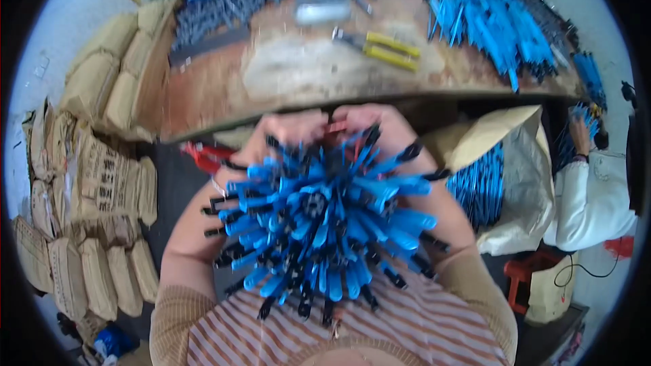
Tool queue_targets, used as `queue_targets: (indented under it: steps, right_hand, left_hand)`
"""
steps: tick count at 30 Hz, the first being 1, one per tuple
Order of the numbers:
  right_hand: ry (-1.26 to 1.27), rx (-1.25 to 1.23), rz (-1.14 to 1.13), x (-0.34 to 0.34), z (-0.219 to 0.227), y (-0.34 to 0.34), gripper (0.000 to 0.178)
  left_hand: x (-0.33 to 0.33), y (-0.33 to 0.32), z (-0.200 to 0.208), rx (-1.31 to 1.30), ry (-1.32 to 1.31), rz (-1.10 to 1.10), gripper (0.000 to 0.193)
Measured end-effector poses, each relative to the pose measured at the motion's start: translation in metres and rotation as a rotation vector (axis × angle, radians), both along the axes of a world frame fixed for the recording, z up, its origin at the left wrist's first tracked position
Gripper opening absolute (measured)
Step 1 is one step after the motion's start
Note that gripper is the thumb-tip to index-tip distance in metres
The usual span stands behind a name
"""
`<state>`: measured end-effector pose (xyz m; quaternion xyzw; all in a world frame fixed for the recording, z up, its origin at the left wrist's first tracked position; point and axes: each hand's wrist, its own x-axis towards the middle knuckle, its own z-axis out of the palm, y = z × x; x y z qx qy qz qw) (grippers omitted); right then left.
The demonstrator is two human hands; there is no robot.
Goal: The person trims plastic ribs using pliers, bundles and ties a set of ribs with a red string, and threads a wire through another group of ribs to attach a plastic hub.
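In front of my chest a thick bundle of blue rods with black ends [319, 217] fans toward me and hides much of my forearms. Beyond it, near the table edge, my left hand [291, 129] and my right hand [376, 122] are close together with fingers closed. A red strip [336, 127] runs between them, gripped at both sides. The far side of the bundle, where the strip may go round it, is hidden. More red strips [209, 156] hang just left of my left hand.
The wooden table [285, 61] holds yellow-handled pliers [386, 49], a pile of dark grey parts [271, 3] and loose blue rods [485, 17]. Brown paper sacks [112, 183] are stacked at left. An open sack [522, 183] of blue rods stands at right, beside a co-worker's sleeve [586, 196].
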<state>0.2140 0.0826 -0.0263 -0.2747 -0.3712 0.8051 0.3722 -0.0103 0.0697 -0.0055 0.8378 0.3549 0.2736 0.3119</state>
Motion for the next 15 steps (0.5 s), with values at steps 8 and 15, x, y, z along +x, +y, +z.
queue_targets:
  steps: [8,15]
  right_hand:
    - [0.020,0.172,0.018,0.064,0.033,-0.014,0.020]
    - [0.695,0.106,-0.251,0.057,-0.005,-0.021,0.023]
  left_hand:
    - [0.008,-0.009,0.026,0.203,0.181,0.126,0.014]
    - [0.019,-0.014,0.021,0.080,0.092,0.132,0.019]
